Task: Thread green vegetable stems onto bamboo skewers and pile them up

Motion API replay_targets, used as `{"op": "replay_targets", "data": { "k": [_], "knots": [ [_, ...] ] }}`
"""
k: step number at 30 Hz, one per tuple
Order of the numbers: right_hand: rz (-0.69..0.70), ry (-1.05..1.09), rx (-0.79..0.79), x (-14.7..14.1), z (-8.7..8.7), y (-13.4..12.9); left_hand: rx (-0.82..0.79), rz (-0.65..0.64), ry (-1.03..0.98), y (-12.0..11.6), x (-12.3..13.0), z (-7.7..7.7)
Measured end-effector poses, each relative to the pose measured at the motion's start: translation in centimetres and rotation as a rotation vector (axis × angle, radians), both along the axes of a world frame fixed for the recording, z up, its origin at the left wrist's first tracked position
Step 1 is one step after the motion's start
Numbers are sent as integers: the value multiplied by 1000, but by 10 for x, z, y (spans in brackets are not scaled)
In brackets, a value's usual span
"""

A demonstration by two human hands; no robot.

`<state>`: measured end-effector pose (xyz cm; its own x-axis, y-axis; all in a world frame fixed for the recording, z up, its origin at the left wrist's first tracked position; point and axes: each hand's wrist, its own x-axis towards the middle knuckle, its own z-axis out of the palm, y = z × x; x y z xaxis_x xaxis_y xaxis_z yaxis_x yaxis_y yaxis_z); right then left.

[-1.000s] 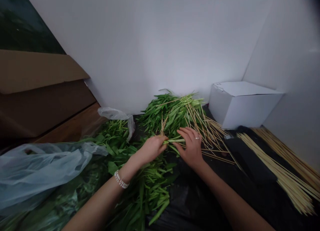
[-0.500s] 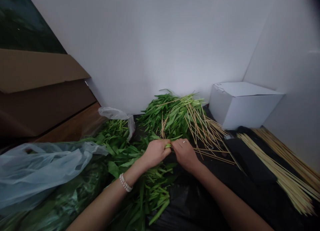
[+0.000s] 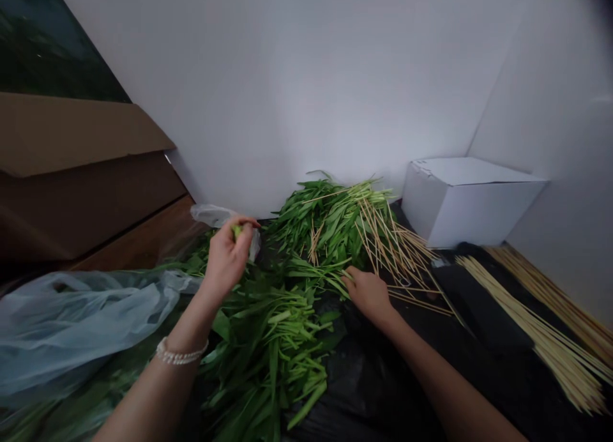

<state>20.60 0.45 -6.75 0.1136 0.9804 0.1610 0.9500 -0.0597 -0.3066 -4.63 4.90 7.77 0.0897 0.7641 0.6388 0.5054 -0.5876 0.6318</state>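
Observation:
My left hand (image 3: 228, 253), with a beaded bracelet on its wrist, is raised over the left greens, its fingers closed on a small piece of green stem (image 3: 236, 231). Lower and to the right, my right hand (image 3: 368, 294) pinches the ends of some green stems (image 3: 330, 273) whose leaves point left. A heap of loose leafy greens (image 3: 287, 340) lies in front of me on black plastic. Behind it, against the wall, a pile of leafy greens (image 3: 330, 215) has thin sticks (image 3: 383, 237) lying across its right side.
Clear plastic bags (image 3: 81, 333) cover the left side, below a cardboard box (image 3: 81, 199). A white box (image 3: 479, 202) stands at the back right. Long pale sticks (image 3: 541, 340) lie beside a black flat object (image 3: 479, 308) on the right.
My hands have parted. The left one has moved up and left with a green piece; the right one has shifted slightly right and down, still at the stems.

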Motion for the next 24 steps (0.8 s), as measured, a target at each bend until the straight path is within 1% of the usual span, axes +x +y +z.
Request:
{"op": "replay_targets", "data": {
  "k": [1,2,4,6,7,8,10,12,15,18,21,24],
  "knots": [
    [21,-42,-8,0,-2,0,48,32,162,-5,-1,-3],
    [40,-69,-7,-1,-5,0,74,25,307,-9,0,-8],
    [71,-88,2,-1,-9,0,62,-57,500,-13,3,-22],
    [86,-92,52,0,-13,2,25,-115,577,-11,6,-39],
    [89,-87,114,0,-15,4,11,-118,588,-9,7,-45],
    [91,-69,200,1,-16,6,6,-114,587,-6,7,-51],
    [96,18,408,2,-20,10,24,-89,558,-1,8,-56],
    [111,144,574,3,-22,12,69,-58,515,2,8,-56],
    [123,284,704,3,-21,12,141,11,447,3,13,-51],
    [124,332,761,1,-18,8,201,56,369,0,19,-46],
    [147,323,798,0,-14,5,244,35,311,-5,26,-42],
    [201,274,832,-1,-12,4,300,0,285,-11,31,-40]
  ]
}}
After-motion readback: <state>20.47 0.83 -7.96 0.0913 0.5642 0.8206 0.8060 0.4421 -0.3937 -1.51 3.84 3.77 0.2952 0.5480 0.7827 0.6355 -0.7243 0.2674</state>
